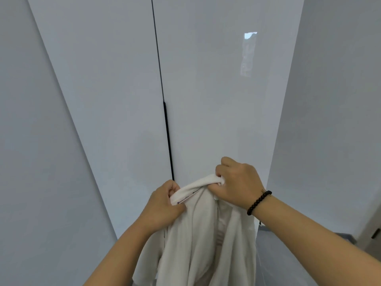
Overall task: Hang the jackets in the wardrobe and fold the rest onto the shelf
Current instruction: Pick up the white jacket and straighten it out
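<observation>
Both hands (202,195) curled tight around white garment's (206,240) collar.

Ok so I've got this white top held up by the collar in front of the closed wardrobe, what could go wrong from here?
1. Both hands, left hand and right hand, grip the white garment at its collar, and the wardrobe doors look shut, so opening one probably means letting go with one hand and the garment sagging.
2. No hanger is visible, so hanging it may stall.
3. The loose fabric hangs near the door seam and might catch.
</observation>
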### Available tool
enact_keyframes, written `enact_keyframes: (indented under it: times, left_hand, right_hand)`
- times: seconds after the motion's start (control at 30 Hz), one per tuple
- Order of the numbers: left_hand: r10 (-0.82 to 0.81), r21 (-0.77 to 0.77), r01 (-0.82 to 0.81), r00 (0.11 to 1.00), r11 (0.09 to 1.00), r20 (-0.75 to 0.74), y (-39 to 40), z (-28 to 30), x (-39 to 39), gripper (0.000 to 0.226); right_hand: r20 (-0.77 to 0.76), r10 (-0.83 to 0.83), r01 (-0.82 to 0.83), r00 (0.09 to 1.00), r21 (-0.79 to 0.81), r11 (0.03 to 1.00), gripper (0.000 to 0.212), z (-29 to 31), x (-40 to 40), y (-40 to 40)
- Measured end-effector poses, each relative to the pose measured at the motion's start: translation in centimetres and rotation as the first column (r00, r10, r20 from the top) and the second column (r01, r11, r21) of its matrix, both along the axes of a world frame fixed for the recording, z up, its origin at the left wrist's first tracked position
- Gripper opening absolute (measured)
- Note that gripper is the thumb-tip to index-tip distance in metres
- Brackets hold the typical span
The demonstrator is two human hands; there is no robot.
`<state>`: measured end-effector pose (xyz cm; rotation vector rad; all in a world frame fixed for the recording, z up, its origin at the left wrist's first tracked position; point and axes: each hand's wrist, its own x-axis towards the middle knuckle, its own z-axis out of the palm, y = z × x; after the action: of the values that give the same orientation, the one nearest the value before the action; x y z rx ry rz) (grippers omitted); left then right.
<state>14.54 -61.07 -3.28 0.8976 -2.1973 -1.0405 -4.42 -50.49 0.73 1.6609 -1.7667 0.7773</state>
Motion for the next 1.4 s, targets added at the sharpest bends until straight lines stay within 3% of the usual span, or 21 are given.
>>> enact_keyframes:
  times: [0.1,0.17,0.27,0.47,0.7,0.83,0.93,1.03,1.13,1.2,1.3,1.4]
  left_hand:
    - [0.251,-0.042,-0.251,0.968,0.967,-0.015,0.2,-2.9,-0.1,0.023]
    - [0.335,-0.134,-0.33,0.942,0.935,0.022,0.2,-4.7,0.1,0.025]
    - [0.367,-0.22,-0.345,0.927,0.913,0.07,-0.3,-6.9,0.7,0.027]
    - [0.372,-0.233,-0.331,0.914,0.914,0.161,-2.7,-9.1,1.6,0.023]
    - [0.34,-0.109,-0.323,0.906,0.94,0.252,-5.2,-9.9,1.5,0.021]
    - [0.347,-0.053,-0.343,0.925,0.938,0.156,-6.0,-9.0,1.1,0.012]
    - [0.347,-0.028,-0.346,0.937,0.938,0.049,-6.2,-7.2,0.0,0.026]
    - [0.367,-0.048,-0.367,0.93,0.929,-0.022,-5.1,-4.4,-1.3,0.034]
    - [0.333,-0.102,-0.339,0.94,0.935,-0.073,-3.2,-1.5,-2.4,0.031]
    - [0.272,-0.132,-0.283,0.957,0.95,-0.096,-1.8,0.3,-3.0,0.029]
    - [0.199,-0.156,-0.222,0.969,0.962,-0.148,-0.2,2.3,-3.3,0.022]
    - [0.159,-0.169,-0.188,0.972,0.967,-0.17,0.6,3.5,-3.0,0.013]
  right_hand:
    - [-0.207,0.029,-0.041,0.978,-0.053,0.998,0.028,0.9,0.4,-0.7]
    - [-0.244,0.001,-0.02,0.97,-0.075,0.997,0.026,1.2,0.2,-1.2]
    - [-0.2,-0.026,0.02,0.979,-0.032,0.999,0.026,1.3,-0.3,-1.4]
    - [-0.125,-0.063,0.059,0.99,-0.037,0.998,0.028,1.0,-2.2,-0.6]
    - [-0.064,-0.201,0.192,0.978,-0.121,0.974,0.027,2.4,-5.3,1.4]
    - [0.034,-0.292,0.292,0.956,-0.01,0.956,0.024,1.4,-6.8,2.9]
    - [0.149,-0.347,0.334,0.926,0.109,0.936,0.027,1.3,-7.1,3.0]
    - [0.253,-0.283,0.211,0.925,0.276,0.938,0.026,1.6,-6.5,3.1]
    - [0.254,-0.237,0.122,0.938,0.399,0.909,0.026,1.2,-4.8,2.8]
    - [0.305,-0.178,0.035,0.936,0.421,0.906,0.029,0.4,-3.8,2.3]
    - [0.508,-0.048,-0.207,0.86,0.433,0.877,0.031,-0.7,-2.3,1.4]
    - [0.606,-0.003,-0.299,0.796,0.396,0.868,0.035,-2.1,-0.9,0.2]
